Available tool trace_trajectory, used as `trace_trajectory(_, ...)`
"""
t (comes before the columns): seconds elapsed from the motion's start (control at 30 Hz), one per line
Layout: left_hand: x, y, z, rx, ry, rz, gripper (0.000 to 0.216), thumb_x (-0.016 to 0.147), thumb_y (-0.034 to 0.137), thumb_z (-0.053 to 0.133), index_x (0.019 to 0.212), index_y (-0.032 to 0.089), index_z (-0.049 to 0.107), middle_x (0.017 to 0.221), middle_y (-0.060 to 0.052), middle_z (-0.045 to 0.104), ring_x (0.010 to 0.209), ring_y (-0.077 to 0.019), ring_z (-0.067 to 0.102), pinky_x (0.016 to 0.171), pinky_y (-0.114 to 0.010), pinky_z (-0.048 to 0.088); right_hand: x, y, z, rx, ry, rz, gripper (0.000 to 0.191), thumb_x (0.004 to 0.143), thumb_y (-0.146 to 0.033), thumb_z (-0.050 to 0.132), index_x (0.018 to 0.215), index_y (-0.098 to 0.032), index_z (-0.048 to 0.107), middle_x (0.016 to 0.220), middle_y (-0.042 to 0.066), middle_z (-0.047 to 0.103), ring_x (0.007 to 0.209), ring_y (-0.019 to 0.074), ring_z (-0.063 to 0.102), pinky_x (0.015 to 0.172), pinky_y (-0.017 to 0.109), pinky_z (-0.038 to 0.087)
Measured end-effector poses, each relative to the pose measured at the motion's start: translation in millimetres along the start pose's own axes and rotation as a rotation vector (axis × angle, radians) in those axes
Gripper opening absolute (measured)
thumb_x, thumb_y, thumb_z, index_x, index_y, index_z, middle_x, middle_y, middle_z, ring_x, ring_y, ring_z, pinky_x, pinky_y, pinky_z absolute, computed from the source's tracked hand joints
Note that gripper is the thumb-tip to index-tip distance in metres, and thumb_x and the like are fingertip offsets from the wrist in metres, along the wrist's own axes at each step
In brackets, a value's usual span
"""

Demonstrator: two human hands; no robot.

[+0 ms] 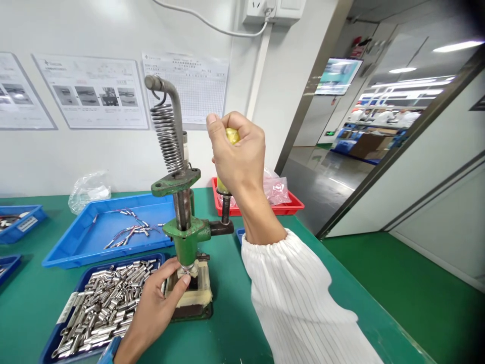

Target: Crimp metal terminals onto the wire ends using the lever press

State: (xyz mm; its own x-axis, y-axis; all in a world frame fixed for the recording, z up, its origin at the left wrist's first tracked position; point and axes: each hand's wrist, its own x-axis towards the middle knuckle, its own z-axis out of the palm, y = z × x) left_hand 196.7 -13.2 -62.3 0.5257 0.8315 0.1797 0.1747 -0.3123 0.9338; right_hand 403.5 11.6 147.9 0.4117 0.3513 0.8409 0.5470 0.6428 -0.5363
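A green hand press (186,247) with a coiled spring (166,136) stands upright on the bench. My right hand (240,154) is wrapped round the yellow handle (232,135) of its lever, raised to the right of the column. Down at the press's lower end, my left hand (161,298) has thumb and index finger pinched around a small shiny spot beneath the ram. What sits between those fingertips is too small and covered to make out. Under them is the press base (204,290), wrapped in pale tape.
Left of the press, a dark blue tray (81,283) holds many short metal tubes. Behind it, a larger blue tray (71,242) carries several thin wired parts. A red tray (291,208) with pink plastic bags lies behind my right arm. Papers (93,93) hang on the wall.
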Motion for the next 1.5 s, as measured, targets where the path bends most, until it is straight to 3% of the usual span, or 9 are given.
trace_trajectory(0.23,-3.6,0.9,1.7,0.121,0.1,0.075,0.036,0.089,0.046,0.065,0.116,0.022,0.07,0.127,-0.011,0.07,0.121,-0.03,0.062,0.106,-0.045,0.048,-0.6,-3.6,0.4,0.008,-0.012,0.041,0.046,0.097,-0.051,0.06,0.065,-0.024,0.041,0.06,-0.006,0.032,0.058,0.0098,0.048,0.056,0.022,0.047)
trace_trajectory(0.8,0.6,-9.9,-5.0,0.355,0.094,0.255,0.031,0.096,0.038,0.06,0.122,0.022,0.063,0.127,-0.011,0.069,0.119,-0.0281,0.063,0.101,-0.041,0.05,-0.5,-10.1,-0.5,0.077,-0.005,0.101,0.044,0.091,-0.052,0.067,0.065,-0.024,0.045,0.059,-0.006,0.036,0.058,0.0109,0.049,0.056,0.023,0.049)
trace_trajectory(0.93,-3.2,-6.5,-5.6,0.364,0.086,0.246,0.034,0.095,0.038,0.06,0.126,0.023,0.061,0.128,-0.01,0.068,0.117,-0.0281,0.064,0.098,-0.041,0.052,-11.7,-32.8,-8.5,0.085,0.01,0.064,0.043,0.093,-0.051,0.065,0.065,-0.024,0.048,0.059,-0.007,0.037,0.054,0.0099,0.046,0.051,0.023,0.046)
trace_trajectory(1.13,-13.4,-5.6,-12.3,0.363,0.111,0.192,0.045,0.093,0.042,0.063,0.135,0.025,0.058,0.133,-0.01,0.067,0.119,-0.0285,0.065,0.101,-0.043,0.053,-58.0,-89.7,-30.3,0.043,0.093,0.095,0.041,0.092,-0.045,0.069,0.06,-0.025,0.052,0.057,-0.004,0.046,0.052,0.0132,0.05,0.046,0.027,0.041)
trace_trajectory(1.27,-17.9,-5.0,-16.0,0.358,0.169,0.189,0.041,0.093,0.044,0.062,0.13,0.026,0.063,0.13,-0.01,0.069,0.12,-0.0294,0.065,0.102,-0.046,0.053,-70.8,-100.1,-43.3,0.109,0.054,0.149,0.039,0.093,-0.048,0.066,0.063,-0.025,0.059,0.062,-0.002,0.055,0.057,0.0151,0.055,0.05,0.029,0.044)
trace_trajectory(1.37,-31.3,-4.1,-16.7,0.342,0.24,0.179,0.037,0.093,0.044,0.062,0.125,0.027,0.067,0.129,-0.009,0.071,0.12,-0.03,0.066,0.102,-0.047,0.055,-64.7,-95.1,-51.0,0.223,-0.085,0.241,0.04,0.096,-0.053,0.059,0.068,-0.025,0.064,0.066,0.0,0.06,0.059,0.0167,0.056,0.053,0.031,0.045)
trace_trajectory(1.5,-81.7,-3.9,-17.2,0.332,0.372,0.137,0.029,0.09,0.043,0.065,0.116,0.034,0.074,0.122,-0.006,0.075,0.116,-0.0318,0.069,0.096,-0.044,0.06,-56.7,-93.2,-52.1,0.267,-0.163,0.298,0.04,0.096,-0.042,0.058,0.06,-0.024,0.061,0.061,0.001,0.053,0.059,0.018,0.055,0.058,0.034,0.045)
